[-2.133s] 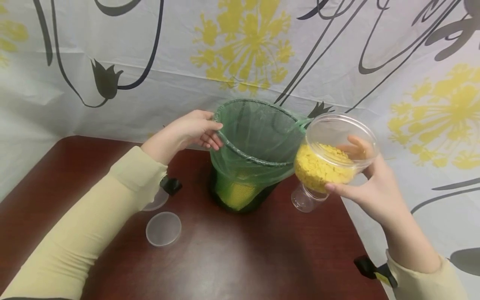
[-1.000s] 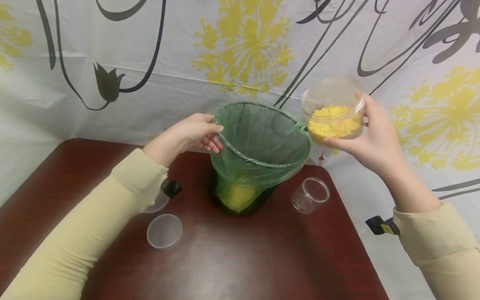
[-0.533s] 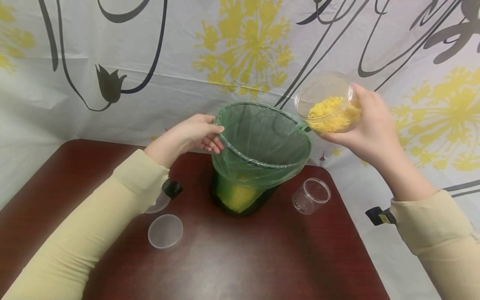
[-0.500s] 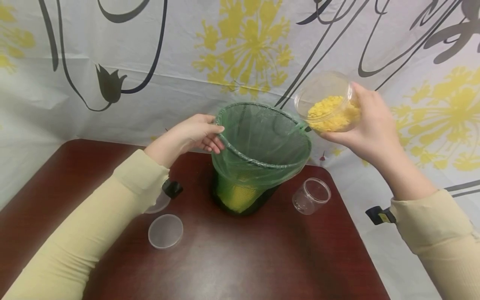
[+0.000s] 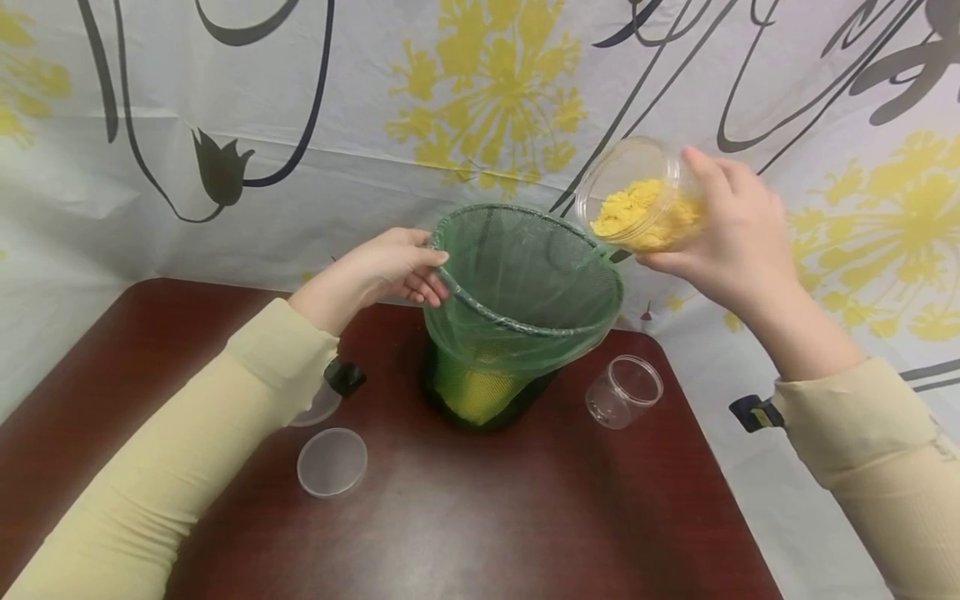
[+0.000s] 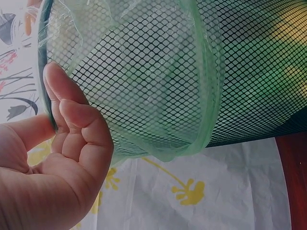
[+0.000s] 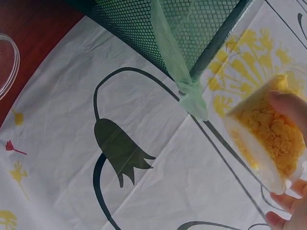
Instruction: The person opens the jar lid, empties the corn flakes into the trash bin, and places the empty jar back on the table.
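A mesh wastebasket (image 5: 517, 325), lined with a thin green bag (image 5: 491, 354), stands on the table with yellow stuff showing through its lower part. My left hand (image 5: 393, 265) pinches its rim at the left, thumb on top and fingers curled outside; the left wrist view shows the fingertips against the mesh (image 6: 144, 72). To the right, above the rim, my right hand (image 5: 738, 233) grips a clear plastic jar (image 5: 626, 158) around its side. The jar is tipped toward the wastebasket, its mouth facing left. Yellow flakes (image 5: 633, 208) lie inside it.
A second clear jar (image 5: 622, 396) stands uncovered at the table's right. Two clear round lids lie at left: one lid (image 5: 332, 462) in full view, the other lid (image 5: 318, 408) partly under my sleeve. The bag's knot (image 7: 193, 98) hangs at the rim. Patterned cloth (image 5: 337, 100) hangs behind.
My right hand has lifted the jar of flakes off the other jar, then moved it left toward the wastebasket while tipping it further. My left hand stays on the rim.
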`<state>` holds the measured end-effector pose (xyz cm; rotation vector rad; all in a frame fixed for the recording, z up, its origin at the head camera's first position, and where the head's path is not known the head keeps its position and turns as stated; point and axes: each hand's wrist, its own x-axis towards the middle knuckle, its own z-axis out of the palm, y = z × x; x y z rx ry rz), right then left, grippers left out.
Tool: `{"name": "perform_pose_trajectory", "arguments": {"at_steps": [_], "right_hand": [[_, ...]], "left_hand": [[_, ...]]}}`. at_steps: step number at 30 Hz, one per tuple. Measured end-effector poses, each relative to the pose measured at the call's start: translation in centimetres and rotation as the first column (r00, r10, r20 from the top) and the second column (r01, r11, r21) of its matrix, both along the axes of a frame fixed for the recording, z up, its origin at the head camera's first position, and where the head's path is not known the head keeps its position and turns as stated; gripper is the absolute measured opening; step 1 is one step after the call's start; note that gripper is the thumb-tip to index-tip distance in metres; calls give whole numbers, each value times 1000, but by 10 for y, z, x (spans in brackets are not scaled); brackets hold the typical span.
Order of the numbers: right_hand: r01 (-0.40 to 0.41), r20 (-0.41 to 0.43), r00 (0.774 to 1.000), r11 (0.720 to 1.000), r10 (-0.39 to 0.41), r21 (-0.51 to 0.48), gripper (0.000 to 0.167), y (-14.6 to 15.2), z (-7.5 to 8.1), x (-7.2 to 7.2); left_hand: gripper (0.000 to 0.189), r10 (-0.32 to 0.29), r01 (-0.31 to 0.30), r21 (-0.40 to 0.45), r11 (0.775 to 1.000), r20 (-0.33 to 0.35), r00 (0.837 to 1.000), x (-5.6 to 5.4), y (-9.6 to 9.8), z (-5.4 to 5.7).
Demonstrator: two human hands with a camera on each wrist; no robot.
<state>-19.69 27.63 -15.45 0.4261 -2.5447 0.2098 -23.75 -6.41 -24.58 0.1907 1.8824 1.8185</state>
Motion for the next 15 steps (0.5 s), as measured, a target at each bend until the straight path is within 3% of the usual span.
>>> {"name": "perform_pose_trajectory", "arguments": {"at_steps": [15], "right_hand": [[-75,-156,984,993,89,94,104,-4,-4,-4]], "left_hand": [[67,0,0,-1,1000,7,1000,0,-1,0]]}}
